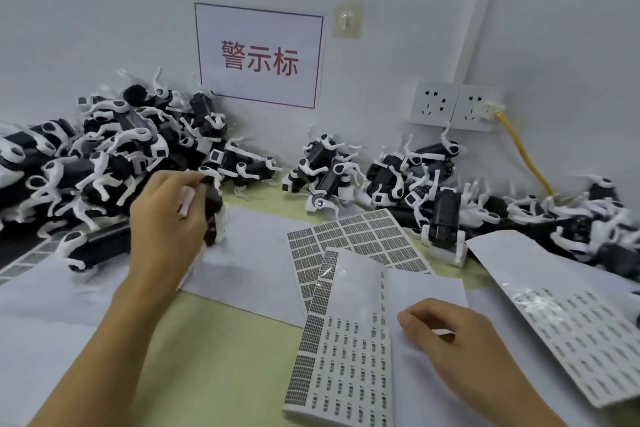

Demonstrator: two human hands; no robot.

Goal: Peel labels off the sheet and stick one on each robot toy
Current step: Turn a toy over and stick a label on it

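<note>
Left hand (166, 218) raised over the table (214, 357), fingers curled round 1 black-and-white robot toy (213, 215), blurred. Behind and left of that grip, a heap of toys (104, 156) against the wall. Right hand (450, 340) low, fingers bent, tips pressed on a label sheet (343, 350); pinching a label or not, cannot tell. Beyond that hand, a second sheet (360, 239); to its right, 1 more (571, 333).

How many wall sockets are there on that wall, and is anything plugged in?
2. Both sit side by side on the wall at right: the left socket has nothing in it, and the right socket has a white plug with a yellow cable. None looks hidden.
</note>
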